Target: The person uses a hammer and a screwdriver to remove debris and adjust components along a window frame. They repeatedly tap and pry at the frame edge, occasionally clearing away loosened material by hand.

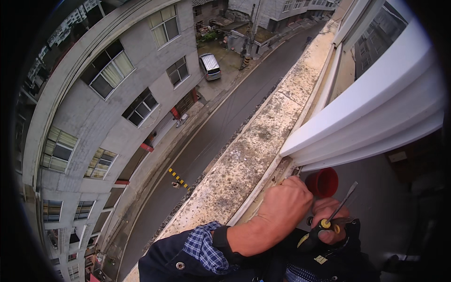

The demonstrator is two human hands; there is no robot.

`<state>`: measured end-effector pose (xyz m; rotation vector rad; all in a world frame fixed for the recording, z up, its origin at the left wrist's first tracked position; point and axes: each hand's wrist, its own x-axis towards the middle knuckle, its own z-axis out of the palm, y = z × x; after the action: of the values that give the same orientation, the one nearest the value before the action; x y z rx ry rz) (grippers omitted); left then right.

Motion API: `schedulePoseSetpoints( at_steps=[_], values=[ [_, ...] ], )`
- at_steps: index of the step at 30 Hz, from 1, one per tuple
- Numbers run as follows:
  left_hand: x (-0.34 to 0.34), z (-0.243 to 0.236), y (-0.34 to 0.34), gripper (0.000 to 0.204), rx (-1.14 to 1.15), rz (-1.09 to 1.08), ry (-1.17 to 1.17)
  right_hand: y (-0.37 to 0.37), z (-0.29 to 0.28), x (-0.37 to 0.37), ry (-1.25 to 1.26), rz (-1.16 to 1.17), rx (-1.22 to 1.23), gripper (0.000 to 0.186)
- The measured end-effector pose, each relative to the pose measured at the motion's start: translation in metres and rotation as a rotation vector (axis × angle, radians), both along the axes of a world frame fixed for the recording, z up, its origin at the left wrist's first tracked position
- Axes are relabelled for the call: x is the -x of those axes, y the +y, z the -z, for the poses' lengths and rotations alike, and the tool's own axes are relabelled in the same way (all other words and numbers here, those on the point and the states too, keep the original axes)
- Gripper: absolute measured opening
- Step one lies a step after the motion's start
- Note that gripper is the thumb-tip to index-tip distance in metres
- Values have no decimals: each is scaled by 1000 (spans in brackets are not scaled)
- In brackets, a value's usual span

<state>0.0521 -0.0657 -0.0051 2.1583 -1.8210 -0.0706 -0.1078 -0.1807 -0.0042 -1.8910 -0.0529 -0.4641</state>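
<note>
My left hand is closed at the bottom corner of the white window frame, against the sill track. Its fingertips are turned away, so what they grip, if anything, is hidden. A black band circles that wrist, below a blue checked cuff. Close beside it, at the lower right, my right hand is wrapped around a screwdriver with a black and yellow handle; its metal shaft points up and to the right. Other dark tool parts show by the same hand, too unclear to name.
A red bucket stands just beyond my hands, inside the window. The weathered stone ledge runs diagonally outside. Far below it lies a street with a silver van and a yellow-black speed bump. A grey building stands opposite.
</note>
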Motion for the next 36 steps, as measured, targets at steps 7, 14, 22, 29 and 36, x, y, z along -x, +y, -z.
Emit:
schedulePoseSetpoints(
  at_steps=[7,14,22,29,36],
  values=[
    [-13,-1,2,44,-204,55,28,10,18,8,-73,126,-64,20],
    [-15,3,5,44,-208,59,-42,7,26,14,-101,144,-75,20],
    [-8,6,6,36,-149,25,-72,3,27,16,-92,133,-73,21],
    [-9,-1,14,27,40,43,-205,1,26,14,-89,129,-61,22],
    [-10,-7,25,39,18,73,-210,0,26,11,-88,112,-65,21]
  ],
)
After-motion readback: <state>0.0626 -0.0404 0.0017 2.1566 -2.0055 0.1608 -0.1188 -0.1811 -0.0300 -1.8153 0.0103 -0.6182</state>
